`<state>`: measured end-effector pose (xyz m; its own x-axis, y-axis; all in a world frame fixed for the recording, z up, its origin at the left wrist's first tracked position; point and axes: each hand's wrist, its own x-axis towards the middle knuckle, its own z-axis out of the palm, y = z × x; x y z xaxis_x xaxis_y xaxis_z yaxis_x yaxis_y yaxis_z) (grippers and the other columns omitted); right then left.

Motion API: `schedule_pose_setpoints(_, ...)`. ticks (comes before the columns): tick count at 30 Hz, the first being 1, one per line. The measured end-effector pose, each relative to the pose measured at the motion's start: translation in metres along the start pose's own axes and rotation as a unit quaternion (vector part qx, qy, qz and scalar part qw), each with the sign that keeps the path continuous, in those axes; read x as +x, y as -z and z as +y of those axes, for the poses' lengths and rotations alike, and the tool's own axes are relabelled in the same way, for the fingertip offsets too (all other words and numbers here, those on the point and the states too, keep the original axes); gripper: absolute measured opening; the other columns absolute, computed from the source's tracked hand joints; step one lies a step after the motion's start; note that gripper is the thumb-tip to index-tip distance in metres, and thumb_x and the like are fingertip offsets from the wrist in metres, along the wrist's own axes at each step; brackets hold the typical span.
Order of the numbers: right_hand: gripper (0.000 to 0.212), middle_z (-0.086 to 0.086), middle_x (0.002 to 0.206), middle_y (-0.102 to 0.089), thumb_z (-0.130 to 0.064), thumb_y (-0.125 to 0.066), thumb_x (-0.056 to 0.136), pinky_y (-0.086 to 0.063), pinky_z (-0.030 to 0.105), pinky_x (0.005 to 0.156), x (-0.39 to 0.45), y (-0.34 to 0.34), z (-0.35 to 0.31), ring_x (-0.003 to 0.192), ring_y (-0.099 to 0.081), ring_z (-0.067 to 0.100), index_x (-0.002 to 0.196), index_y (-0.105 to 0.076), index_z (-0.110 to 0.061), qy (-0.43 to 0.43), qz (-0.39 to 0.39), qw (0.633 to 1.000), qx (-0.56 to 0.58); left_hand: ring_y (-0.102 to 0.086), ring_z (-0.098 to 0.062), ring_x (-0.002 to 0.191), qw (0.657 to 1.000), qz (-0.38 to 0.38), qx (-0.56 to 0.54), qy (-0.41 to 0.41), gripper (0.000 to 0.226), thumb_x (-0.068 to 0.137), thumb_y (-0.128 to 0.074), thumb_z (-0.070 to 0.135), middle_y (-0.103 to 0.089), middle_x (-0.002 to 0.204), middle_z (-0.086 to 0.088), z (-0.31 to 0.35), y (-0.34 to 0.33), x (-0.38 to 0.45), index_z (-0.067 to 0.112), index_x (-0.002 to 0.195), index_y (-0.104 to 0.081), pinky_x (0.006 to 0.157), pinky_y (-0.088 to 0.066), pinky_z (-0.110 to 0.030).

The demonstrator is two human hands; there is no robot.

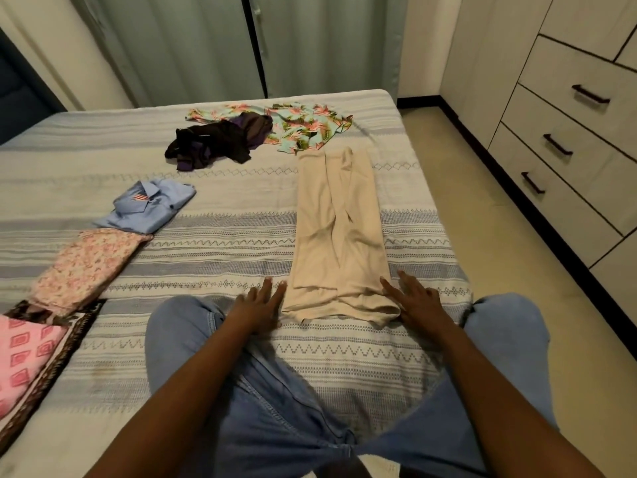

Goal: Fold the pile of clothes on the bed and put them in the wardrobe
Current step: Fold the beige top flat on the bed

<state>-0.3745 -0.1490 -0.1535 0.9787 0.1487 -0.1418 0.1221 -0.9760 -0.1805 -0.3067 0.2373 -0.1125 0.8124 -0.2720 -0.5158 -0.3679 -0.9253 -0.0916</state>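
Note:
A beige garment point(336, 232) lies folded into a long narrow strip on the striped bedspread point(213, 257), running away from me. My left hand point(260, 307) rests flat beside its near left corner, fingers straight. My right hand point(415, 300) lies flat against its near right corner, fingers straight. At the far side lie a crumpled dark black and purple garment point(220, 139) and a floral turquoise garment point(303, 127). Along the left sit folded pieces: a blue shirt point(151, 210), a pink floral cloth point(88, 263) and a pink patterned cloth point(26, 353) on a brown one.
I sit on the bed with my knees in blue jeans point(275, 401) spread apart. A white wardrobe with drawers and dark handles point(568, 132) stands at the right across a strip of floor point(517, 270). Grey-green curtains point(248, 46) hang behind the bed.

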Motion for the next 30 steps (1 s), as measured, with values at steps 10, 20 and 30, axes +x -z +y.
schedule_pose_setpoints(10, 0.069, -0.01, 0.164, -0.017, -0.049, -0.039, 0.085, -0.03, 0.042, 0.108, 0.005, 0.004, -0.003, 0.152, -0.018, 0.025, 0.152, -0.026, -0.044, 0.071, 0.03, 0.997, -0.002, -0.003, -0.032, 0.153, 0.983, 0.129, 0.053, -0.121, 0.091, 0.098, -0.049, 0.05, 0.016, 0.165, -0.002, 0.006, 0.006, 0.013, 0.049, 0.143, 0.03, 0.121, -0.014, -0.045)
schedule_pose_setpoints(20, 0.04, 0.003, 0.106, -0.073, -0.031, -0.046, 0.079, -0.043, 0.032, 0.076, -0.001, 0.046, 0.006, 0.098, -0.067, 0.028, 0.106, -0.073, -0.02, 0.058, 0.104, 0.981, 0.157, -0.06, -0.027, 0.098, 0.938, 0.154, -0.239, -0.2, 0.046, 0.092, -0.042, 0.049, -0.069, 0.105, -0.006, 0.019, 0.046, -0.013, 0.016, 0.114, -0.065, 0.082, -0.043, -0.035)
schedule_pose_setpoints(30, 0.03, -0.016, 0.1, -0.068, -0.017, -0.048, 0.09, -0.049, 0.024, 0.074, 0.01, 0.066, -0.002, 0.089, -0.062, -0.004, 0.111, -0.063, -0.033, 0.033, 0.171, 0.906, 0.387, -0.061, -0.013, 0.079, 0.838, 0.223, -0.478, -0.143, 0.036, 0.094, -0.045, 0.057, -0.065, 0.088, 0.004, 0.03, 0.057, -0.013, 0.024, 0.099, -0.057, 0.069, -0.047, -0.033)
